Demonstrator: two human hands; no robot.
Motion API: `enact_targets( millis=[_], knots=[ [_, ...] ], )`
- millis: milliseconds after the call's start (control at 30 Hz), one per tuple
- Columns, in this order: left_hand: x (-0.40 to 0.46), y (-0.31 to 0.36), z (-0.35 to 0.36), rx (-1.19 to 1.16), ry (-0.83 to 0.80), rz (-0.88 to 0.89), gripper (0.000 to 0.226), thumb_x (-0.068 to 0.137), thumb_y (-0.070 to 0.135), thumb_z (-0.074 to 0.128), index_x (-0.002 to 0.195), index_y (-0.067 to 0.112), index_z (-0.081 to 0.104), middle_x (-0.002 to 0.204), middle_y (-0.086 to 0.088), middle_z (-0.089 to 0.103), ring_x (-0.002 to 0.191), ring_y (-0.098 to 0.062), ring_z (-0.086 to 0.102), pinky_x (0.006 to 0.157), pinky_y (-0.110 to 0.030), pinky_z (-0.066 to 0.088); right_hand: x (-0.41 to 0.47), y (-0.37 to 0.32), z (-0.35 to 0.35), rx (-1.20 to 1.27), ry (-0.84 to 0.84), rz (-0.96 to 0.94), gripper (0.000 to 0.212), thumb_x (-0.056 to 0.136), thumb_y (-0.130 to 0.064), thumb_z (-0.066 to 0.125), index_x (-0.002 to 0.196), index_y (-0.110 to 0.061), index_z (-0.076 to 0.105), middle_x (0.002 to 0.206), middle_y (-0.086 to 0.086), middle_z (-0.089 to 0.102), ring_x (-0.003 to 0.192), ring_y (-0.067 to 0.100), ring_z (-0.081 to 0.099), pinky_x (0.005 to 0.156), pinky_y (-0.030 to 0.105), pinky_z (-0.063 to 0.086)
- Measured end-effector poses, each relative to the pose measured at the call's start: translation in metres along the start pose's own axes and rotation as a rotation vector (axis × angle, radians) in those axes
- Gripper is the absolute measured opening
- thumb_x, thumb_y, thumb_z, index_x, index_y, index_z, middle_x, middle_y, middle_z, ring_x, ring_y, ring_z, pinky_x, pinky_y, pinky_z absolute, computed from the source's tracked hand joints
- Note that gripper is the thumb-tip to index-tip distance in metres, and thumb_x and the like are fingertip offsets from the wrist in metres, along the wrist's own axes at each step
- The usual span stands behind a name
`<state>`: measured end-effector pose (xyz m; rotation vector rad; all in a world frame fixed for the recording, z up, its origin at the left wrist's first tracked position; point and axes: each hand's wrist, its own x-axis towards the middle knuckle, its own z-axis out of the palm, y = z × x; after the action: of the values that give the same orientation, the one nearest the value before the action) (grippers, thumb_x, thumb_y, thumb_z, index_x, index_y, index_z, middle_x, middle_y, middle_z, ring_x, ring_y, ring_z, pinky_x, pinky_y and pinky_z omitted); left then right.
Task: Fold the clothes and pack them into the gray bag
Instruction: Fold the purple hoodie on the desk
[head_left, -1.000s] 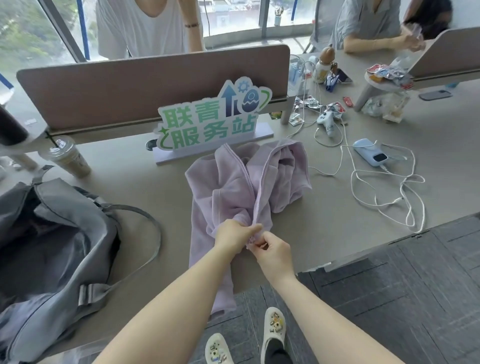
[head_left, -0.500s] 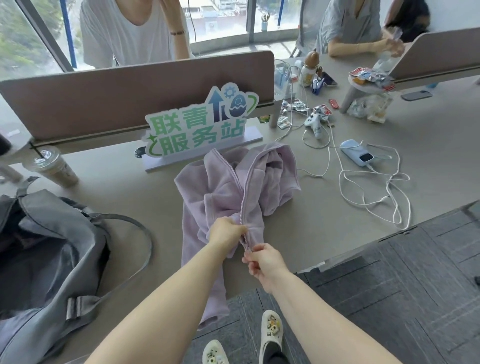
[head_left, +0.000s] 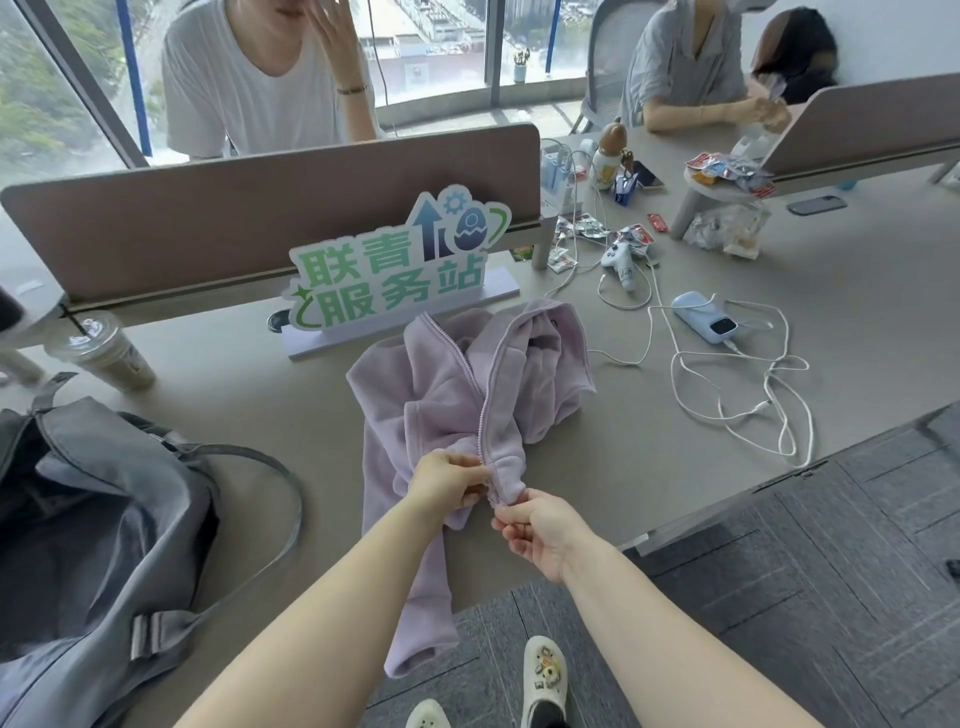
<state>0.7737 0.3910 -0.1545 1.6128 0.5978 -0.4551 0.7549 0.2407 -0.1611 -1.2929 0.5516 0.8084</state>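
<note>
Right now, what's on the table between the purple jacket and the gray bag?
Head view: only the gray bag's loop strap; otherwise bare table up to the purple jacket.

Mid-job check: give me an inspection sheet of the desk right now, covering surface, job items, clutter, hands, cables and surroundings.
Surface: grey desk top, brown divider panel at the back.
Job's things: lilac fleece zip jacket rumpled, unfolded, one sleeve hanging over the near edge; gray fabric bag open at left, apart from it.
Clutter: green-lettered sign, lidded iced drink cup, snack wrappers, white game controller.
Grippers: left hand and right hand pinch the jacket's bottom hem at the zipper.
Cables: white cables loop around a pale blue power bank, right of the jacket.
Surroundings: seated people behind the divider; windows.
</note>
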Motion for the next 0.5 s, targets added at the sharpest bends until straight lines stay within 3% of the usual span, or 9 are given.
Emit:
enact_targets(
  millis=[67, 200, 300, 500],
  knots=[
    [-0.003, 0.002, -0.003, -0.087, -0.005, 0.034, 0.021, 0.080, -0.004, 0.070, 0.100, -0.003, 0.071, 0.086, -0.024, 0.072, 0.064, -0.023, 0.065, 0.061, -0.028, 0.058, -0.002, -0.005, -0.002, 0.034, 0.009, -0.015, 0.014, 0.090, 0.005, 0.057, 0.091, -0.009, 0.060, 0.061, 0.006, 0.063, 0.045, 0.006, 0.049, 0.042, 0.015, 0.041],
    [-0.010, 0.017, -0.006, -0.374, 0.103, 0.085, 0.028, 0.082, -0.014, 0.063, 0.097, 0.009, 0.068, 0.071, -0.011, 0.067, 0.049, -0.012, 0.062, 0.050, -0.019, 0.053, -0.006, -0.019, -0.002, 0.198, 0.007, -0.107, 0.018, 0.091, 0.006, 0.055, 0.087, -0.011, 0.058, 0.062, 0.005, 0.061, 0.045, 0.006, 0.051, 0.044, 0.015, 0.042],
    [-0.011, 0.025, -0.004, -0.672, 0.085, 0.040, 0.029, 0.082, -0.014, 0.063, 0.100, 0.008, 0.069, 0.076, -0.014, 0.071, 0.066, -0.019, 0.069, 0.070, -0.026, 0.059, -0.011, -0.029, 0.007, 0.320, -0.024, -0.135, 0.021, 0.091, 0.006, 0.056, 0.082, -0.013, 0.057, 0.062, 0.004, 0.060, 0.044, 0.006, 0.050, 0.043, 0.013, 0.042],
    [-0.019, 0.029, 0.006, -0.841, 0.089, 0.035, 0.024, 0.081, -0.014, 0.065, 0.090, 0.008, 0.065, 0.082, -0.013, 0.068, 0.063, -0.019, 0.069, 0.055, -0.023, 0.056, -0.014, -0.033, 0.024, 0.423, -0.002, -0.126, 0.019, 0.093, 0.000, 0.056, 0.082, -0.016, 0.058, 0.057, -0.001, 0.061, 0.038, 0.003, 0.046, 0.039, 0.012, 0.039]
  ],
)
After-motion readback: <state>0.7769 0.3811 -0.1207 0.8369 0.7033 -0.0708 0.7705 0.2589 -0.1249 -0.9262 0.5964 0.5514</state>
